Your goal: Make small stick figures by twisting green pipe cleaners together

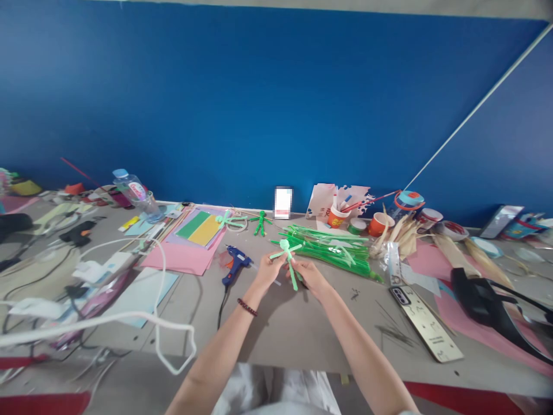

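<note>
A light green pipe-cleaner figure [286, 248] with a round head and thin limbs is held up over the middle of the table. My left hand [268, 270] pinches it from the left side, near an arm. From the right, my right hand [311, 274] has its fingers closed at the figure's lower body; the fingertips are partly hidden. A blue glue gun [235, 262] lies left of my left hand. Just beyond my right hand is a bundle of green pipe cleaners [328, 251] in clear plastic. A darker green pipe-cleaner figure [261, 223] stands by the wall.
A phone with a lit screen [283, 203] leans on the blue wall. Another phone [425, 324] lies at right, near loose dark wires [395, 334]. Pink paper [185, 253], a bottle [136, 193] and a white cable [162, 288] occupy the left. Orange cups [380, 223] stand behind.
</note>
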Motion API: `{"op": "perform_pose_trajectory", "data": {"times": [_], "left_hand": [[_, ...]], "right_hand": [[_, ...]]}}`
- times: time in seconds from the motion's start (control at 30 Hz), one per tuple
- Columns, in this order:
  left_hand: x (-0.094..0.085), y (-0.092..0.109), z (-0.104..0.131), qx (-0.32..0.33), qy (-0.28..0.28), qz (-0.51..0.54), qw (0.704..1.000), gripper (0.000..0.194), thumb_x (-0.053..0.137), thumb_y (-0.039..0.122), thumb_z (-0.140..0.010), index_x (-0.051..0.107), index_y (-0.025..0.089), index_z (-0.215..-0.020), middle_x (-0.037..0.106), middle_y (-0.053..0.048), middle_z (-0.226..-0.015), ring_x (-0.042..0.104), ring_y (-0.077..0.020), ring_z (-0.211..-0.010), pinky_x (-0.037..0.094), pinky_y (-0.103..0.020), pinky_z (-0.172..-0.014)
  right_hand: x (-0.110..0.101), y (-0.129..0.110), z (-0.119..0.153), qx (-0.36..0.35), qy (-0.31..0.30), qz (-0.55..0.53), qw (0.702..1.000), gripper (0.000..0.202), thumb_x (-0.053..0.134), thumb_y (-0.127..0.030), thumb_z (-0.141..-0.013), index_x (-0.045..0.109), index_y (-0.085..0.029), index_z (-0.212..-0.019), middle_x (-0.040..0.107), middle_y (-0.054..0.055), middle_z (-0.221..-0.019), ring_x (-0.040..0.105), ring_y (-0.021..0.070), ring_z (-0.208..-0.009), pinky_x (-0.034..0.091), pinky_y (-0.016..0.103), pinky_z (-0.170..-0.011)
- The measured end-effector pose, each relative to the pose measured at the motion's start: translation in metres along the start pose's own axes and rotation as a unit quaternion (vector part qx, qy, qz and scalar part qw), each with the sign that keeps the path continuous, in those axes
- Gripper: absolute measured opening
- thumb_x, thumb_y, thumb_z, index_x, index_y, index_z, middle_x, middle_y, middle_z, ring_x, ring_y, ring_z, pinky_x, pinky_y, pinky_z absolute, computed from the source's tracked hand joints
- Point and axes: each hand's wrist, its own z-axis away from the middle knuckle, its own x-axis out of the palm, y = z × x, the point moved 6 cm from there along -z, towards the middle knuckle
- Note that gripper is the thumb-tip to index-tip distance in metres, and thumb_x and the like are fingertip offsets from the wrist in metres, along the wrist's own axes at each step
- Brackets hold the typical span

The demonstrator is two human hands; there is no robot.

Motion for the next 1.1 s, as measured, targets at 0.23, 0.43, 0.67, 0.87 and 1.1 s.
{"op": "perform_pose_trajectory", "data": {"times": [0.23,0.43,0.67,0.87,1.1], "left_hand": [[0.001,-0.010,0.002,-0.088,-0.006,0.098,0.991,0.041,0.070,0.047,-0.065,0.073,0.012,-0.086,0.070,-0.008,-0.073,0.060,-0.0169,-0.060,0.045,-0.025,-0.048],[0.003,-0.012,0.002,-0.085,-0.011,0.087,0.993,0.045,0.070,0.047,-0.066,0.072,0.011,-0.092,0.062,-0.002,-0.056,0.047,-0.0095,-0.045,0.037,-0.023,-0.041],[0.002,-0.022,-0.004,-0.075,0.017,0.106,0.991,0.043,0.073,0.043,-0.062,0.070,0.014,-0.094,0.069,-0.005,-0.077,0.060,-0.0139,-0.063,0.048,-0.026,-0.057],[-0.016,-0.006,-0.008,0.006,0.087,0.036,0.996,0.028,0.069,0.032,-0.066,0.068,0.015,-0.089,0.070,-0.008,-0.085,0.064,-0.0187,-0.078,0.049,-0.029,-0.073],[-0.011,-0.001,-0.006,0.019,0.059,-0.061,0.996,0.014,0.064,0.029,-0.069,0.069,0.018,-0.076,0.070,-0.005,-0.078,0.063,-0.0184,-0.070,0.048,-0.029,-0.070]], "right_hand": [[0.011,-0.006,0.006,0.008,-0.064,-0.101,0.993,0.041,0.066,-0.053,-0.070,0.070,-0.015,-0.084,0.069,0.006,-0.069,0.064,0.0166,-0.062,0.052,0.028,-0.065],[0.008,0.000,-0.001,-0.013,-0.057,-0.056,0.997,0.039,0.071,-0.053,-0.063,0.070,-0.016,-0.076,0.068,0.004,-0.066,0.062,0.0163,-0.057,0.051,0.029,-0.059],[0.006,-0.001,-0.004,-0.047,-0.039,-0.040,0.997,0.038,0.067,-0.055,-0.067,0.070,-0.018,-0.075,0.067,0.003,-0.065,0.061,0.0160,-0.060,0.049,0.028,-0.061],[0.006,-0.006,-0.002,-0.059,-0.021,-0.035,0.997,0.040,0.067,-0.053,-0.067,0.071,-0.018,-0.085,0.067,0.003,-0.067,0.061,0.0154,-0.061,0.048,0.028,-0.064],[-0.001,-0.005,-0.006,-0.085,0.039,0.022,0.995,0.056,0.051,-0.070,-0.071,0.069,-0.018,-0.075,0.065,0.005,-0.063,0.058,0.0177,-0.057,0.048,0.030,-0.057]]}}
